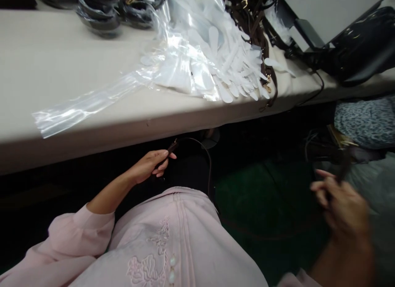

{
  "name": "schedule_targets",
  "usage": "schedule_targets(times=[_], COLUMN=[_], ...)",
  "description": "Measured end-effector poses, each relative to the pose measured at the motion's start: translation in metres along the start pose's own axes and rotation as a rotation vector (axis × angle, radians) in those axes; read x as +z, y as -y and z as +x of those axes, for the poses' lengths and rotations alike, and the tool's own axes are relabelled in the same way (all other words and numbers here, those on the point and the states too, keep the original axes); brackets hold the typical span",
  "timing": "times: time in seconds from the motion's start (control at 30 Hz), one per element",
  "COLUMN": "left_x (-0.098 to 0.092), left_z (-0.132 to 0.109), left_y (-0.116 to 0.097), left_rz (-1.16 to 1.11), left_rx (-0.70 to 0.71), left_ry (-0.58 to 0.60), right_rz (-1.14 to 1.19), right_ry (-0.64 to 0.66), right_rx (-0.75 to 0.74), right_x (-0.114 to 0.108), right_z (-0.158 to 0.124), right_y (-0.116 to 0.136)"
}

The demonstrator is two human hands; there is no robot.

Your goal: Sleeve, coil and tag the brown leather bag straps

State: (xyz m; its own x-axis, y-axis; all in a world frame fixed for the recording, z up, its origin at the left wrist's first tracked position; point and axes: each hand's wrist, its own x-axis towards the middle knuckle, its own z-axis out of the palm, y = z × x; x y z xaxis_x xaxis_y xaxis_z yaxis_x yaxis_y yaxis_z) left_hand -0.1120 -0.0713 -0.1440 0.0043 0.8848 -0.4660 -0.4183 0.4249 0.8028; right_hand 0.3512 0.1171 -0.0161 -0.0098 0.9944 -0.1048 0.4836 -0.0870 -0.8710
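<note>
My left hand (151,165) is closed in front of my waist, pinching the end of a thin dark brown strap (210,167) with a small metal fitting. From there the strap arcs over my lap and drops beside my shirt, where a faint line runs on toward the right. Far out to the right, my right hand (347,207) is smeared by motion, its fingers curled round a dark brown strip (344,165) that looks like part of the same strap. Its exact shape is blurred.
Across the cloth-covered table (77,65) lie clear plastic sleeves (185,69) and white spoon-shaped strips (237,69). Brown straps with gold clasps (268,83) hang near the edge. Plastic-wrapped dark rolls (98,15) stand at back left. A patterned bundle (365,120) lies right.
</note>
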Motion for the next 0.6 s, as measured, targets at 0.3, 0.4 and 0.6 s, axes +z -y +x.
schedule_targets(times=[0.3, 0.4, 0.6], left_x=[0.035, 0.044, 0.073], left_z=[-0.031, -0.037, -0.032], left_y=[-0.013, -0.012, 0.014], left_rz=[0.825, 1.09, 1.193], left_rx=[0.515, 0.821, 1.104], left_ry=[0.005, 0.033, 0.035], right_rz=[-0.589, -0.367, 0.134], right_ry=[0.634, 0.344, 0.97], right_rx=[0.055, -0.178, -0.035], right_x=[0.162, 0.181, 0.22], right_z=[-0.022, -0.03, -0.055], right_y=[-0.063, -0.033, 0.036])
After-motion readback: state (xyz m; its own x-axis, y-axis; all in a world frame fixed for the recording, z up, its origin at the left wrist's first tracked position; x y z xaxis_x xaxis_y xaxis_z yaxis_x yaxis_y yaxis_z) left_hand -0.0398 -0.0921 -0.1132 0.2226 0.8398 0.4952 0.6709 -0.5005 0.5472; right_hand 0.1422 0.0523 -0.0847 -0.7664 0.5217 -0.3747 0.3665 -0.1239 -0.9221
